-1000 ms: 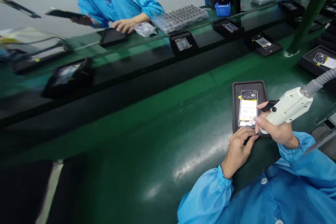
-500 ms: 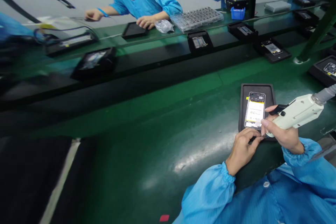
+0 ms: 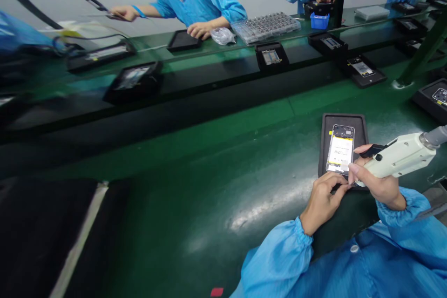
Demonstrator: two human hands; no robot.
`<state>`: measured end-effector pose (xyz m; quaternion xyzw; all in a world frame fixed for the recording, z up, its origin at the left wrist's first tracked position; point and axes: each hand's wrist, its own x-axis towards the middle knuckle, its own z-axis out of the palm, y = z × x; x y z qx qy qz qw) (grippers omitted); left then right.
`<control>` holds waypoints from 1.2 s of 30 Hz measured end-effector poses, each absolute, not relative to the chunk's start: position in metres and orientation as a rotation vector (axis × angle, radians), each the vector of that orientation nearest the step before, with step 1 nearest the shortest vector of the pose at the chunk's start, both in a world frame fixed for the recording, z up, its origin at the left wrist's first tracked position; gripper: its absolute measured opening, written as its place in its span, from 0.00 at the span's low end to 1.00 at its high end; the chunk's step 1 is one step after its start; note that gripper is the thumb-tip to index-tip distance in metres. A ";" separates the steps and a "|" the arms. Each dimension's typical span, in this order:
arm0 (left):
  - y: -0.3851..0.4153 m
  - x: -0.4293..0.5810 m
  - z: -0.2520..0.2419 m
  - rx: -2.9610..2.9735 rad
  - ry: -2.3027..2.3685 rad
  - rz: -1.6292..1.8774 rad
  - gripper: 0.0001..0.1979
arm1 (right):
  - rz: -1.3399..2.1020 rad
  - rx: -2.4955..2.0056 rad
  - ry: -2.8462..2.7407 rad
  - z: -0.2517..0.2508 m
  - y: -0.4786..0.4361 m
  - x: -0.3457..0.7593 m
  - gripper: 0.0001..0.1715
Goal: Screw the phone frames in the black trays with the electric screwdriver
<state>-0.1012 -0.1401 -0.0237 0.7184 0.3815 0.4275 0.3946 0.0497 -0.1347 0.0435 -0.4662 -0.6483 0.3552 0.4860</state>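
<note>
An opened phone (image 3: 340, 151) with a white battery label lies in a black foam tray (image 3: 325, 142) at the right of the bench. My right hand (image 3: 382, 187) is wrapped around a cream electric screwdriver (image 3: 405, 154), which has a black lever and a grey lead at its rear. The tool's tip points down-left towards the phone's lower end, and my fingers hide it. My left hand (image 3: 324, 198) is closed in a pinch beside the tip, at the tray's near edge. What those fingers hold, if anything, is hidden.
Several black trays with opened phones, such as one tray (image 3: 368, 79), line the raised shelf and bench. Across it, a co-worker's hand (image 3: 199, 30) rests by a clear parts tray (image 3: 267, 28) and a blue bin (image 3: 319, 21). A green post (image 3: 419, 56) stands at right.
The view has shifted slightly, so most things sit a little lower and to the right. The far co-worker's raised hand has moved up and left. My hands keep the same grip.
</note>
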 end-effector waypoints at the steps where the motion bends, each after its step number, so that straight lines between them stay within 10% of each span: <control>1: -0.140 -0.101 -0.024 1.821 0.967 1.093 0.04 | 0.847 -1.132 -1.589 0.044 -0.135 0.049 0.22; 36: -0.131 -0.134 -0.042 2.054 1.272 1.056 0.18 | 0.812 -1.336 -1.466 0.029 -0.108 0.046 0.22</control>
